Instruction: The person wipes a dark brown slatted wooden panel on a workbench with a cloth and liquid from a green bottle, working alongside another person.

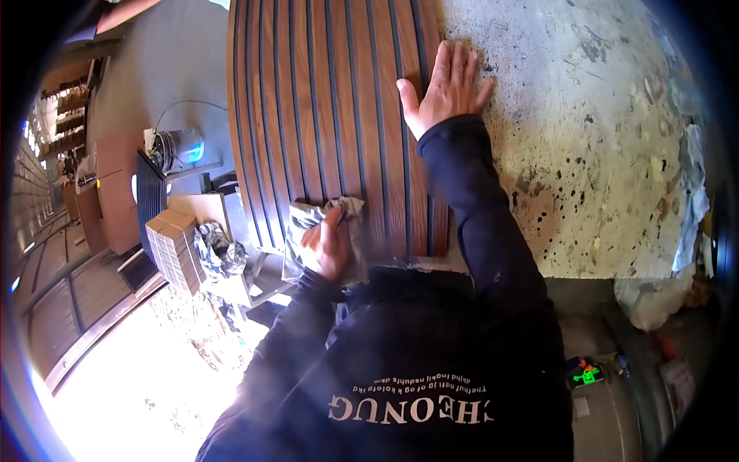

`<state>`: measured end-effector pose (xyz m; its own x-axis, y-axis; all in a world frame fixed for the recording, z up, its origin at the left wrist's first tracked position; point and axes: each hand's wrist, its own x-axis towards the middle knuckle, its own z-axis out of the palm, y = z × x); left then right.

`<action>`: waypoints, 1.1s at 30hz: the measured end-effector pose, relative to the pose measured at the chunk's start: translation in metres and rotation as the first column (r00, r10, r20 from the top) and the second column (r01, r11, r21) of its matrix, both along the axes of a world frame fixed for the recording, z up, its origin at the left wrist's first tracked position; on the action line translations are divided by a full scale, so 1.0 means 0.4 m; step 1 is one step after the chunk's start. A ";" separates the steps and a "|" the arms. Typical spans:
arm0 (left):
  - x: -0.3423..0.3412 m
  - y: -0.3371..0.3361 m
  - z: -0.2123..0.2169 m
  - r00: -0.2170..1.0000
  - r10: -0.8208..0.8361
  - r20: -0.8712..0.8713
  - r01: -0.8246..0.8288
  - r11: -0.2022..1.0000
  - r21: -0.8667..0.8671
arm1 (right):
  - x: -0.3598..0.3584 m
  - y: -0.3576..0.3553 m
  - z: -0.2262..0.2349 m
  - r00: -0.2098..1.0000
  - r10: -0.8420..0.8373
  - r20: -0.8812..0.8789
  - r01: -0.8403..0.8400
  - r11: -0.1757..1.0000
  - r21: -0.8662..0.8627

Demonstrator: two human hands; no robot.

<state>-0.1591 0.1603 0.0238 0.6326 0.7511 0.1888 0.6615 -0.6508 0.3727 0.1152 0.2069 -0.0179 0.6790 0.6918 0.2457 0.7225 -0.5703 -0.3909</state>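
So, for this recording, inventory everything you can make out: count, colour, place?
Slatted wood-grain panel: one, brown with dark grooves, centre
Paint-spotted flat worktop: one, pale, right of the panel
Crumpled cloth: one, grey, on the panel's near end
Round clear bucket: one, bluish, upper left
Banded boxy stack: one, tan, left
Crumpled plastic bundle: one, black and silvery, beside the stack
Hanging sheet: one, pale blue, right rim
Other background things: blurred, uncountable
Long-sleeved top: one, dark, lower centre
Left hand: one, bare, gripping the cloth
Right hand: one, bare, spread at the panel's right edge
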 end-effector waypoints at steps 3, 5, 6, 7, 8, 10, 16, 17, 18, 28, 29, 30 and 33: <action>0.056 0.108 -0.018 0.999 -0.041 0.020 0.041 0.999 -0.001 | 0.001 -0.008 0.010 0.999 0.032 -0.030 -0.033 0.999 -0.030; 0.180 0.276 -0.082 0.994 -0.099 0.039 0.093 0.987 0.134 | 0.017 -0.041 0.016 0.999 0.028 -0.030 -0.030 0.998 -0.051; 0.251 0.370 -0.092 1.000 -0.018 -0.010 0.020 0.975 0.223 | 0.015 -0.045 0.010 0.997 0.051 -0.055 -0.052 0.998 -0.024; 0.317 0.468 -0.110 0.997 0.043 -0.060 -0.019 0.934 0.356 | 0.007 -0.051 0.005 0.997 0.056 -0.054 -0.059 0.997 -0.057; 0.371 0.591 -0.098 0.996 0.041 -0.081 -0.004 0.909 0.417 | -0.007 -0.040 0.012 0.994 0.083 -0.073 -0.087 0.995 -0.052; 0.547 0.736 0.041 0.996 0.029 -0.084 -0.012 0.982 0.187 | -0.002 -0.031 0.010 0.993 0.103 -0.063 -0.104 0.994 -0.023; 0.519 0.631 -0.008 0.998 0.055 -0.006 -0.047 0.903 0.427 | -0.002 -0.038 0.012 0.992 0.074 -0.105 -0.081 0.995 -0.059; 0.386 0.619 -0.111 0.981 0.135 -0.136 -0.031 0.812 0.583 | -0.004 -0.019 0.043 0.990 0.102 -0.095 -0.108 0.992 -0.061; 0.327 0.475 -0.102 0.985 0.096 -0.146 -0.005 0.852 0.524 | 0.015 -0.031 0.033 0.992 0.095 -0.088 -0.103 0.991 -0.082; 0.178 0.242 -0.078 1.000 -0.026 -0.001 0.026 0.964 0.264 | 0.030 -0.068 0.043 0.976 0.183 -0.117 -0.189 0.981 -0.044; 0.260 0.308 -0.069 1.000 0.021 -0.012 -0.017 0.965 0.263 | 0.032 -0.072 0.037 0.975 0.189 -0.120 -0.197 0.978 -0.063; 0.309 0.385 -0.074 0.991 0.107 -0.083 -0.091 0.980 0.178 | 0.024 -0.064 0.038 0.970 0.202 -0.136 -0.212 0.975 -0.064; 0.448 0.584 -0.038 0.963 0.224 -0.152 -0.149 0.907 0.394 | -0.003 -0.047 0.037 0.966 0.231 -0.116 -0.234 0.972 -0.016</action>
<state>0.0199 0.3938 0.0084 0.5400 0.7555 0.3709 0.8179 -0.5751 -0.0195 0.1139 0.1880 -0.0033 0.5207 0.8396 0.1548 0.7890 -0.4040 -0.4628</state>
